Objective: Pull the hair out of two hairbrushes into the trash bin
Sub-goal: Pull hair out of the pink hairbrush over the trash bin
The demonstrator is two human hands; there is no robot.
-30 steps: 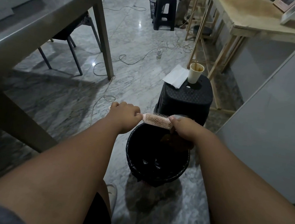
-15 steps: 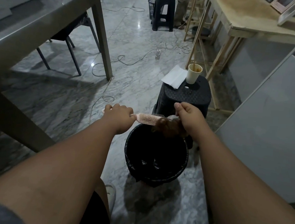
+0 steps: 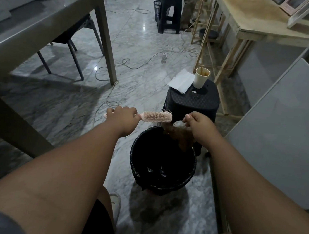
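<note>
step in hand, judged: drop the hair clump [image 3: 178, 136] into the trash bin [image 3: 131, 156]; move it over the bin's middle before loosening, as it hangs at the far rim. right hand [image 3: 198, 125] fingers [image 3: 188, 118] pinch the clump's top, just beside the hairbrush [image 3: 156, 116] tip. left hand [image 3: 122, 118] curled round the handle.

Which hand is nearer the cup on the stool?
Right. The right hand, pinching hair, sits just this side of the stool, in line with the cup; the left hand holds the brush handle well off to the left.
</note>
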